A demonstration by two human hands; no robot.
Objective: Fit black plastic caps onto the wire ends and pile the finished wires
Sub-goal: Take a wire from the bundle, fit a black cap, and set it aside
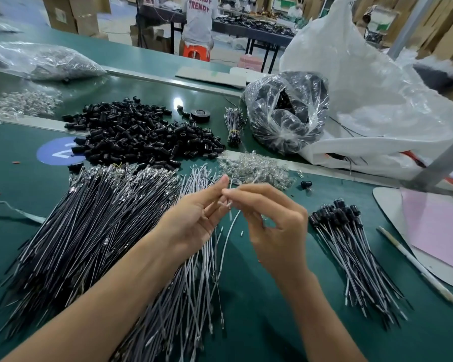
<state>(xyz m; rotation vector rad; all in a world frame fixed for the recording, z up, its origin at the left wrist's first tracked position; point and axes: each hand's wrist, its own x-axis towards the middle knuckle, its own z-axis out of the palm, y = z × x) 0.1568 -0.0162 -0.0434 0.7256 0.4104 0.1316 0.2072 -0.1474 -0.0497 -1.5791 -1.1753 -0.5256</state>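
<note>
The left hand (194, 218) and right hand (272, 226) both pinch one wire (229, 231) by its end, just below the caps (141, 137); no cap is on it yet. The thin wire could slip from the fingertips. Finished wires (351, 244) lie below-right of the caps. A clear bag (285, 113) right of the caps holds dark parts.

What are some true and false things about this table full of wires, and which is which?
1. The heap of black caps lies beyond the hands. True.
2. The capped wires are piled on the person's left. False: they lie on the right.
3. The left hand and right hand meet on a white wire. True.
4. The table is red. False: it is green.
5. A tape roll lies near the black caps. True.
</note>
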